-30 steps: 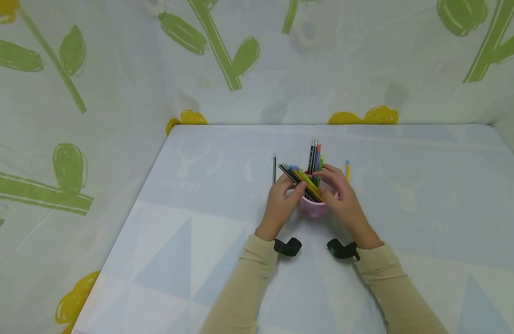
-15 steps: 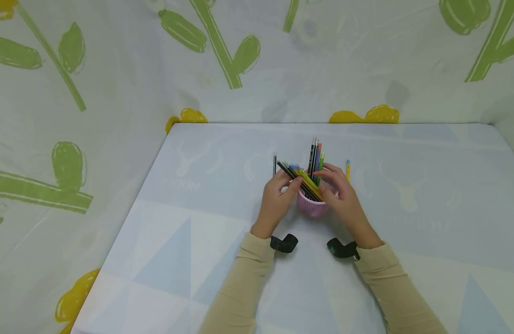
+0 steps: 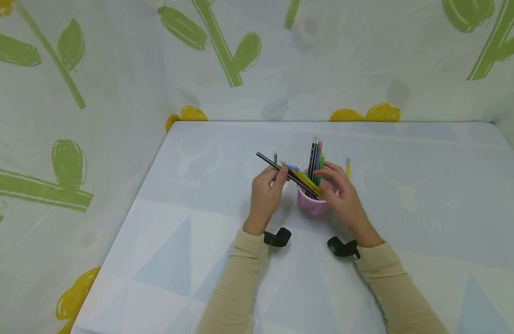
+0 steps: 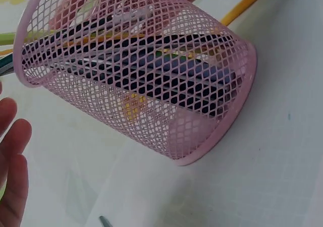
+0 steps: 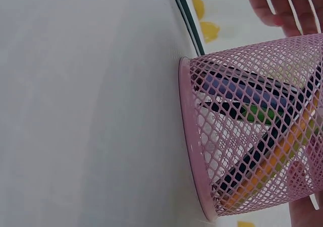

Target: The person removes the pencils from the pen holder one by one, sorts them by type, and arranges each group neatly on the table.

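A pink mesh pencil holder (image 3: 311,206) stands upright on the table with pencils in it, seen close through its mesh in both wrist views. Between thumb and fingers my left hand (image 3: 265,195) pinches a black pencil (image 3: 266,158), which slants up to the left out of the holder. My right hand (image 3: 342,199) grips the holder's right side at the rim, its thumb beside the leaning pencils. Yellow and green pencils (image 3: 304,178) lean left, while black, purple and green ones (image 3: 314,155) stand at the back. In the left wrist view, left fingers (image 4: 17,141) show beside the holder.
A dark pencil (image 3: 275,157) lies on the table behind my left hand. To the right of the holder lies a yellow pencil (image 3: 348,168) with a blue end. The patterned table (image 3: 215,204) meets flower-print cloth (image 3: 127,93) along its back and left sides.
My left hand has moved left and slightly up, drawing the black pencil apart from the other leaning pencils. The right hand has stayed at the holder.
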A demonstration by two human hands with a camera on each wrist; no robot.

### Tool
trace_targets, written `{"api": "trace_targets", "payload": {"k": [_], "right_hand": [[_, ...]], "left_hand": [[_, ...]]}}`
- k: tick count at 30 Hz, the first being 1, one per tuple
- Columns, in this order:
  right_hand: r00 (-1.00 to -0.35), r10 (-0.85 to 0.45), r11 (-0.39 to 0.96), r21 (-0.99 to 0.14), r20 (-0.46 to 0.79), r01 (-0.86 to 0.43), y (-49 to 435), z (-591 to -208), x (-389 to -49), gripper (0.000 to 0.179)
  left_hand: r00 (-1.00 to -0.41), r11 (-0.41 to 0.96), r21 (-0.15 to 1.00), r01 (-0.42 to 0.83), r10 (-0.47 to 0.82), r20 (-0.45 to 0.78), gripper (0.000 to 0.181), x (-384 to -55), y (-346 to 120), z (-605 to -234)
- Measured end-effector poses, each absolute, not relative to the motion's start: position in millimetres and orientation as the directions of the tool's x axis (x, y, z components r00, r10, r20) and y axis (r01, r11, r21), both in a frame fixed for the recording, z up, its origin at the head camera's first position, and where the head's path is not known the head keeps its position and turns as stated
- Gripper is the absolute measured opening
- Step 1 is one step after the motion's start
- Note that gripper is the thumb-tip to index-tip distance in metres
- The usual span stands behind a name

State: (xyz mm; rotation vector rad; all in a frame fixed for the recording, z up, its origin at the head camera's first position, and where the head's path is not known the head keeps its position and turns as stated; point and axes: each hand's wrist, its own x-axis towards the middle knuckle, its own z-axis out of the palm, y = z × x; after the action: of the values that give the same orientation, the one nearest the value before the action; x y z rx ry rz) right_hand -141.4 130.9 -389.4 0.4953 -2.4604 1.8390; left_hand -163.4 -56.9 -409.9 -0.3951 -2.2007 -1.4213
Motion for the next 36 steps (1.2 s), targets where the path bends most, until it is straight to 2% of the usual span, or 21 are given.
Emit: {"api": "trace_targets", "payload": {"k": [10,15,27,31,36], "right_hand": [[-0.946,-0.242,0.249,-0.929,0.214,-0.274,130.2,-389.3,-138.6,0.028],[-0.95,-0.234,0.267,-0.926,0.207,-0.268,130.6,-389.0,-138.8,0.027],[-0.952,-0.228,0.284,-0.921,0.203,-0.265,131.0,-389.5,-139.9,0.027],[-0.949,-0.23,0.271,-0.923,0.213,-0.273,131.5,-389.0,-141.2,0.027],[-0.947,-0.232,0.26,-0.924,0.223,-0.281,136.0,-406.8,-149.1,0.026]], "left_hand": [[-0.892,0.266,0.873,0.408,-0.089,0.444,0.035,-159.1,-61.2,-407.4],[-0.881,0.218,0.872,0.438,-0.09,0.464,0.036,-160.0,-62.7,-405.2],[-0.888,-0.161,0.878,0.45,-0.184,0.421,0.034,-151.3,-69.6,-380.8],[-0.905,-0.194,0.888,0.417,-0.176,0.387,0.035,-152.0,-73.2,-377.5],[-0.934,-0.136,0.93,0.343,-0.153,0.322,0.037,-156.5,-82.6,-387.1]]}}
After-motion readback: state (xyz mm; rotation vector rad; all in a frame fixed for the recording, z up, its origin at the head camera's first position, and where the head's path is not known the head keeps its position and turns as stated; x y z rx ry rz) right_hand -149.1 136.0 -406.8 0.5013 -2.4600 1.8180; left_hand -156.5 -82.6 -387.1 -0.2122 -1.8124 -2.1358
